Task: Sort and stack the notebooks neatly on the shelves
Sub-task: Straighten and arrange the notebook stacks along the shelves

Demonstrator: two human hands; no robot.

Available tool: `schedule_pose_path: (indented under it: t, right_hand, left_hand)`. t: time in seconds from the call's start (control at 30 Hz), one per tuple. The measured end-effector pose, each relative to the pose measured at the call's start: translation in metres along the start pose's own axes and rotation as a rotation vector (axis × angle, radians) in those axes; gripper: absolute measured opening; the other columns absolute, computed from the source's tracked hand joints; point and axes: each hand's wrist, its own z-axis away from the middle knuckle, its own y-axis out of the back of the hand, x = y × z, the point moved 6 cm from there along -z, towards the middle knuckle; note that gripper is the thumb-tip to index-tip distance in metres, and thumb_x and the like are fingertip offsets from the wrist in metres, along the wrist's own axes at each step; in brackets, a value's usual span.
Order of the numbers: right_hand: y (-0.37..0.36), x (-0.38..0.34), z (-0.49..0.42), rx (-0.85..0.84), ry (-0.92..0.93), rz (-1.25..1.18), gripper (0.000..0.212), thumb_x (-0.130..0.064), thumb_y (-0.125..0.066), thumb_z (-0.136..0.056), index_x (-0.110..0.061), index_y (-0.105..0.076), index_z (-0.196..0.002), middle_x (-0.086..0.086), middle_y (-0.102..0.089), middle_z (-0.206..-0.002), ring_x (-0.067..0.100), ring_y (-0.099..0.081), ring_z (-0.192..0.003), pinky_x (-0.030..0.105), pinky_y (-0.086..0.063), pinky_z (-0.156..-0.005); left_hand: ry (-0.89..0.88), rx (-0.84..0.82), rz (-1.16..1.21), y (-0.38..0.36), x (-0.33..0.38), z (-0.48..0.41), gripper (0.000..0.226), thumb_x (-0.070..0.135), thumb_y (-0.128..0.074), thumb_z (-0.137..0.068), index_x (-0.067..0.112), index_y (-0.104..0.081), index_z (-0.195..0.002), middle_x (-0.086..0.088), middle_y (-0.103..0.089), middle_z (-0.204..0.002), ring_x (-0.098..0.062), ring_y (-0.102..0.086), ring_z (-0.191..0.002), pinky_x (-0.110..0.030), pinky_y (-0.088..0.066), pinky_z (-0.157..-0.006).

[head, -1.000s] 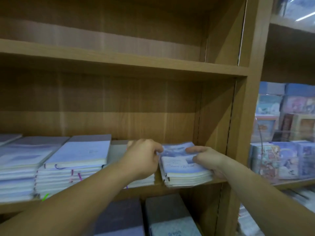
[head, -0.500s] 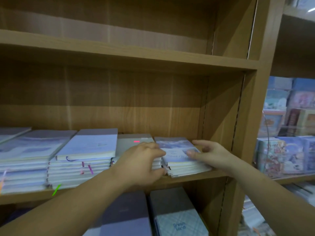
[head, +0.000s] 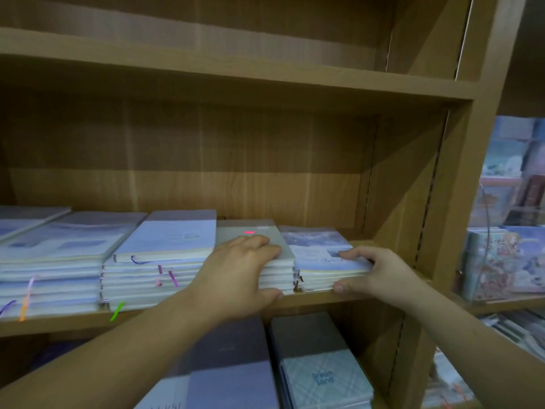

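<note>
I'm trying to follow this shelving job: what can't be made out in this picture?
All in the head view:
Front of the grey-topped stack: the left hand, gripping it, covers most of it.
Cover writing on the rightmost stack: blurred, and the right hand pinching it hides part.
Leftmost stack: cut off by the left edge.
Covers in the neighbouring display: too blurred to read.
</note>
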Motion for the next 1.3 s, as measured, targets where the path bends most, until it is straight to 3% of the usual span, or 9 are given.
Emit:
schedule_pose_path:
  t: [0.1,0.37,0.57,0.77,0.93,1.07,1.13,1.23,1.3]
  right_hand:
    - [0.001,0.003,0.001,-0.046,0.03,-0.027,0.057,-0.056,-0.09,-0.059,-0.042,-0.068,-0.11,-0.018,-0.06,-0.12,0.004,-0.06,-0.104,0.018,-0.051,-0.084]
    - [0.006,0.022,-0.001,-0.085,0.043,-0.077,0.079,-0.078,-0.08,-0.054,-0.051,-0.064,-0.127,-0.021,-0.058,-0.131,0.004,-0.056,-0.116,0.034,-0.049,-0.104]
    - [0.007,0.02,0.007,-0.102,0.085,0.013,0.08,-0.054,-0.084,-0.072,-0.048,-0.049,-0.143,-0.018,-0.057,-0.13,-0.003,-0.055,-0.11,0.011,-0.042,-0.09]
    - [0.005,0.022,0.007,-0.083,0.072,-0.001,0.077,-0.063,-0.078,-0.069,-0.047,-0.054,-0.141,-0.019,-0.061,-0.128,-0.001,-0.058,-0.11,0.021,-0.049,-0.097]
    - [0.0,0.027,0.006,-0.015,0.028,-0.197,0.074,-0.046,-0.088,-0.064,-0.039,-0.064,-0.133,-0.019,-0.064,-0.123,-0.003,-0.062,-0.105,0.012,-0.047,-0.086]
    - [0.0,0.031,0.005,-0.015,0.01,-0.247,0.079,-0.057,-0.088,-0.054,-0.043,-0.066,-0.128,-0.016,-0.065,-0.126,0.002,-0.063,-0.109,0.024,-0.051,-0.096]
    - [0.001,0.028,0.008,-0.047,0.012,-0.242,0.074,-0.057,-0.084,-0.064,-0.043,-0.063,-0.133,-0.018,-0.061,-0.13,0.0,-0.059,-0.113,0.018,-0.048,-0.094]
    - [0.004,0.026,0.012,-0.05,0.005,-0.26,0.062,-0.053,-0.076,-0.079,-0.041,-0.059,-0.138,-0.019,-0.056,-0.135,-0.009,-0.052,-0.114,0.008,-0.044,-0.084]
    - [0.002,0.026,0.014,-0.007,0.007,-0.232,0.063,-0.059,-0.074,-0.076,-0.044,-0.06,-0.136,-0.016,-0.056,-0.135,0.0,-0.053,-0.116,0.016,-0.046,-0.091]
  left_hand:
    - [-0.073,0.007,-0.021,-0.001,0.015,-0.007,0.073,0.061,-0.072,-0.073,0.028,-0.059,-0.137,0.005,-0.057,-0.14,-0.021,-0.053,-0.13,-0.034,-0.04,-0.11]
    - [-0.106,-0.076,0.046,-0.02,0.031,-0.042,0.039,0.058,-0.06,-0.076,0.027,-0.074,-0.095,0.011,-0.07,-0.096,-0.014,-0.06,-0.102,-0.037,-0.052,-0.087]
    - [-0.078,-0.026,0.025,-0.022,0.033,-0.046,0.037,0.058,-0.079,-0.072,0.029,-0.071,-0.094,0.014,-0.067,-0.092,-0.01,-0.055,-0.101,-0.03,-0.04,-0.081]
    - [-0.074,-0.038,-0.05,-0.022,0.037,-0.045,0.045,0.062,-0.081,-0.066,0.032,-0.056,-0.089,0.015,-0.06,-0.095,-0.011,-0.053,-0.101,-0.029,-0.035,-0.079]
    - [-0.067,-0.015,-0.047,-0.021,0.038,-0.043,0.04,0.057,-0.079,-0.072,0.03,-0.064,-0.097,0.013,-0.063,-0.1,-0.011,-0.053,-0.105,-0.028,-0.034,-0.08]
    - [-0.034,-0.014,-0.086,-0.023,0.044,-0.044,0.036,0.055,-0.079,-0.074,0.029,-0.063,-0.094,0.012,-0.063,-0.098,-0.012,-0.053,-0.105,-0.028,-0.028,-0.079]
    - [-0.028,-0.021,-0.084,-0.024,0.045,-0.045,0.036,0.056,-0.079,-0.074,0.029,-0.064,-0.094,0.012,-0.063,-0.095,-0.012,-0.054,-0.105,-0.028,-0.029,-0.08]
    - [-0.056,-0.044,-0.064,-0.023,0.042,-0.042,0.037,0.057,-0.078,-0.075,0.028,-0.068,-0.095,0.012,-0.066,-0.1,-0.014,-0.055,-0.11,-0.03,-0.039,-0.089]
    - [-0.086,-0.012,-0.019,-0.015,0.035,-0.031,0.046,0.057,-0.078,-0.074,0.031,-0.071,-0.112,0.011,-0.065,-0.127,-0.016,-0.053,-0.126,-0.035,-0.04,-0.106]
